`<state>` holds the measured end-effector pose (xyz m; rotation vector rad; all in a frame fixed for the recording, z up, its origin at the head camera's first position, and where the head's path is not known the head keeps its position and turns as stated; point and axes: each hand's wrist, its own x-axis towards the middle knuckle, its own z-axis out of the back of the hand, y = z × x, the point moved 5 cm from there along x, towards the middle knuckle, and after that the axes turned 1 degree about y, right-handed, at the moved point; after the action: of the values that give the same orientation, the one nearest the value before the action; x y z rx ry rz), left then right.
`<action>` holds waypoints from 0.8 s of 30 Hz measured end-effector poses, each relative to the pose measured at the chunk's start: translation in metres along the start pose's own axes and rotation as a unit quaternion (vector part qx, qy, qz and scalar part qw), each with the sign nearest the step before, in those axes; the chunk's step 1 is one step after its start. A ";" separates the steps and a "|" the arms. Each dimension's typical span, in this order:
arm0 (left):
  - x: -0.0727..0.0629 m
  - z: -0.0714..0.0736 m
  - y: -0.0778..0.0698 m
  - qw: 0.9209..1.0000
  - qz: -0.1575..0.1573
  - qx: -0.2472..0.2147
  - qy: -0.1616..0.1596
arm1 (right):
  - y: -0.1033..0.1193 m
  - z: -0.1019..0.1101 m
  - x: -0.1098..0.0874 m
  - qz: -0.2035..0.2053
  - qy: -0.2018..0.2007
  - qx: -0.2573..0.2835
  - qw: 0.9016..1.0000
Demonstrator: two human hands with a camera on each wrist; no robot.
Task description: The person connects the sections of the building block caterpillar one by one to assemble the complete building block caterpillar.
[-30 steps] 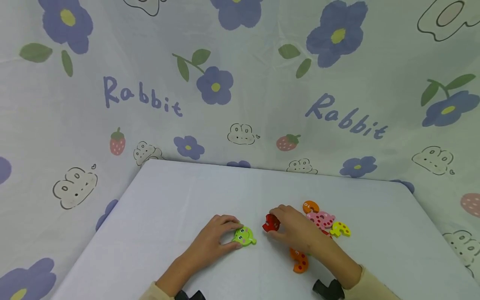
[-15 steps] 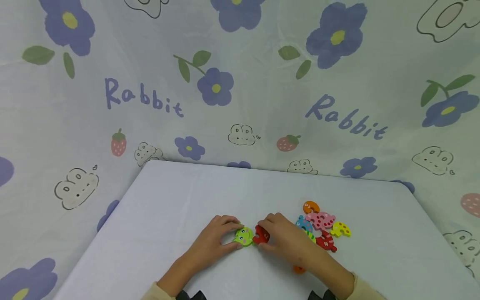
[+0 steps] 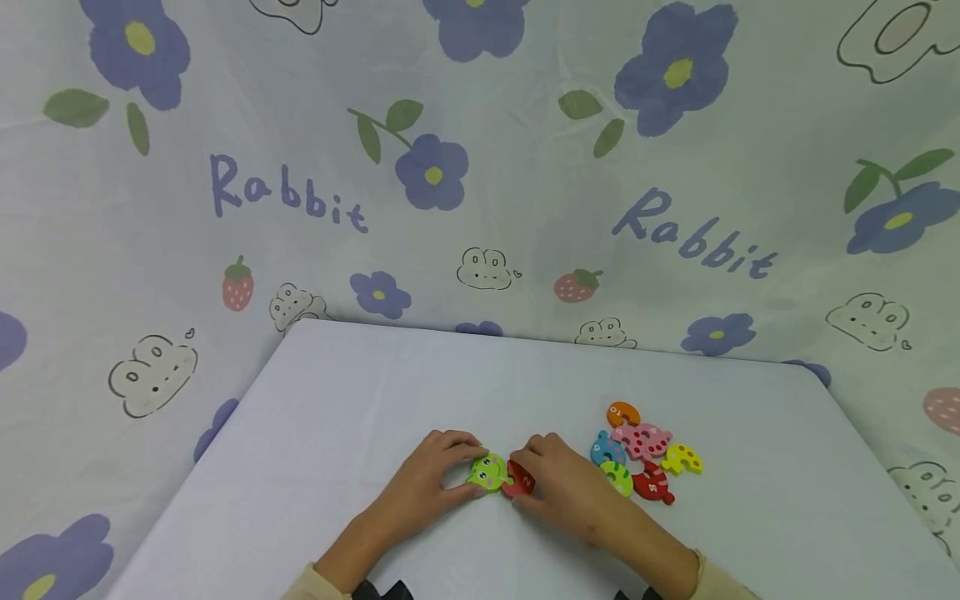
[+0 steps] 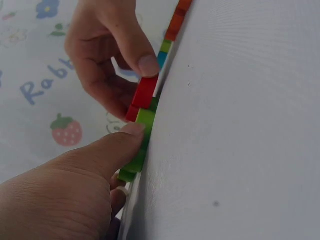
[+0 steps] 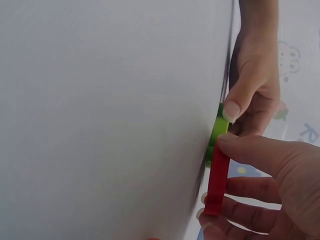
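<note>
My left hand (image 3: 431,475) pinches a green puzzle piece (image 3: 489,472) with a smiling animal face between thumb and fingers, flat on the white table. Between the thumb and fingers of my right hand (image 3: 562,483) is a red puzzle piece (image 3: 519,481) marked 2. Its notched end meets the small knob on the green piece's right side. In the right wrist view the red piece (image 5: 217,182) stands edge-on and slightly overlaps the green piece (image 5: 220,127). Whether the knob is seated in the notch I cannot tell.
Right of my right hand lie loose puzzle pieces: orange (image 3: 623,414), pink (image 3: 641,439), blue (image 3: 607,449), yellow (image 3: 682,459), green striped (image 3: 617,478) and red (image 3: 652,484). The white table (image 3: 405,367) ends at a patterned cloth backdrop (image 3: 525,183).
My right hand has carried the red piece left and toward me, up against the green piece. My left hand has stayed in place. The orange piece near my right forearm is now hidden in the head view.
</note>
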<state>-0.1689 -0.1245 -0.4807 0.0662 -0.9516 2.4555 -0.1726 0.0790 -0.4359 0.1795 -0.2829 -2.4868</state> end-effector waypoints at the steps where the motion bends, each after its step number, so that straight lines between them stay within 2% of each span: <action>1: 0.000 0.000 0.000 1.000 0.000 0.000 0.000 | 0.000 0.000 0.000 0.000 -0.001 0.001 1.000; 24: 0.000 -0.001 0.001 1.000 -0.008 0.006 -0.004 | 0.001 -0.006 0.003 0.006 0.007 -0.006 1.000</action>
<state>-0.1692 -0.1245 -0.4826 0.0864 -0.9361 2.4483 -0.1734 0.0749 -0.4420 0.1887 -0.2614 -2.4735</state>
